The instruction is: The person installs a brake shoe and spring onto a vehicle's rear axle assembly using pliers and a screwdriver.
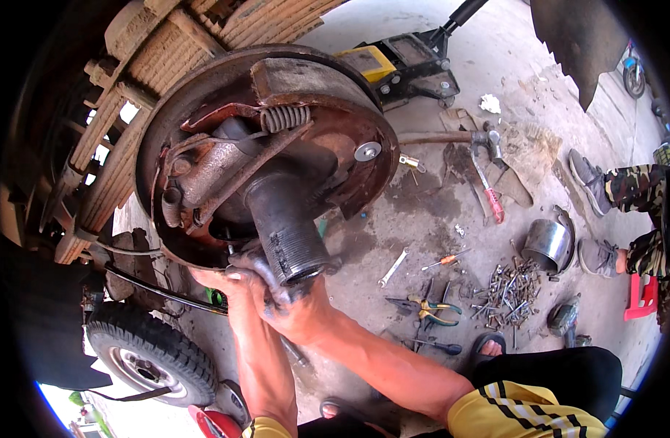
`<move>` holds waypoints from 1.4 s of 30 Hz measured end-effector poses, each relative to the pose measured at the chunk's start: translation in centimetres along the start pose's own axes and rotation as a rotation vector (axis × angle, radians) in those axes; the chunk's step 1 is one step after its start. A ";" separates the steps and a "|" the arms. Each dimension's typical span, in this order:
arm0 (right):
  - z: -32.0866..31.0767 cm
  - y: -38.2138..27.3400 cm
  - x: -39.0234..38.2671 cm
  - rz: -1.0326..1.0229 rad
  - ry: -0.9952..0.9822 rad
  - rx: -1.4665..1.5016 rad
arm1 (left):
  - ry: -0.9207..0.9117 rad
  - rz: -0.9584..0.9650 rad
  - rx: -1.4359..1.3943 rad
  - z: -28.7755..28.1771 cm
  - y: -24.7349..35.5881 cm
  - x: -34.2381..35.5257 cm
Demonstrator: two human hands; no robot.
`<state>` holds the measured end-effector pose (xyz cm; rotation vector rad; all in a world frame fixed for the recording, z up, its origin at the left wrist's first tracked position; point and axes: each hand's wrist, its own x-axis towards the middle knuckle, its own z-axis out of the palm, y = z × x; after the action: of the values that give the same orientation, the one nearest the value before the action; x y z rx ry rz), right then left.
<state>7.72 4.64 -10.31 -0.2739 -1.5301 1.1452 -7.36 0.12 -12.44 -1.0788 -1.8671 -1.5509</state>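
In front of me is a rusty drum brake assembly with a round backing plate [149, 157]. Across its top curves a brake shoe [306, 82], with a coil return spring [285, 118] beneath. A dark threaded axle tube [291, 237] sticks out of the middle toward me. My left hand [222, 281] is at the plate's lower rim, its fingers mostly hidden behind it and my other hand. Crossing over it, my right hand [291, 303] sits just below the axle tube's end. Its grease-blackened fingers are bent closed near the plate's lower edge; whatever they grip is hidden.
Leaf springs [105, 157] run along the left, above a loose wheel [145, 358]. A floor jack [404, 66] stands behind. Right on the floor lie a hammer [493, 142], pliers [430, 312], a wrench [393, 268] and piled bolts [510, 292]. Another person's shoes [596, 257] are at far right.
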 end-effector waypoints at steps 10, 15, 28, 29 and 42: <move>-1.0 -0.2 1.0 -0.067 -0.124 -0.040 | 0.000 -0.002 0.003 -0.2 -0.2 -0.2; -1.5 -0.7 0.9 -0.030 -0.098 -0.097 | -0.002 -0.007 0.004 -0.1 -0.3 -0.6; -1.2 -0.7 0.3 0.128 -0.073 0.153 | -0.003 -0.012 0.007 -0.1 -0.4 -0.2; -1.1 -1.0 0.3 0.152 -0.062 0.152 | 0.000 -0.010 0.007 -0.1 -0.4 -0.1; -0.4 -0.5 1.4 -0.046 -0.005 -0.006 | -0.015 -0.018 0.013 -0.2 -0.3 0.5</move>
<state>7.83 5.58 -9.15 -0.2386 -1.5369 1.1067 -7.91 0.07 -12.25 -1.0735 -1.8986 -1.5431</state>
